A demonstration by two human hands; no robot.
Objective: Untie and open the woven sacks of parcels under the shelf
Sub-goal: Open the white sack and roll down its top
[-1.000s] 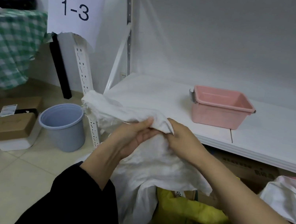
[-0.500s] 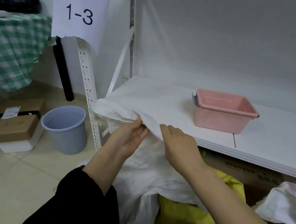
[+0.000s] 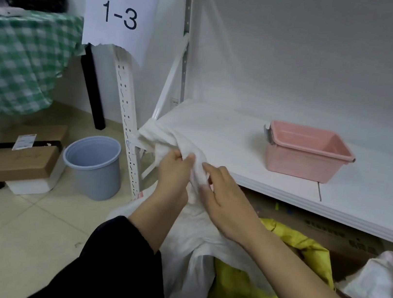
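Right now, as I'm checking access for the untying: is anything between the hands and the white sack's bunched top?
Nothing visible is. The left hand grips and the right hand pinches the white sack at its bunched top, in front of the shelf edge.

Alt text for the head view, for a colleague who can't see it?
Left hand and right hand grip the bunched top of a white woven sack at the edge of a white shelf. A pink tub sits on the shelf, a yellow sack lies below it, a grey bucket stands on the floor.
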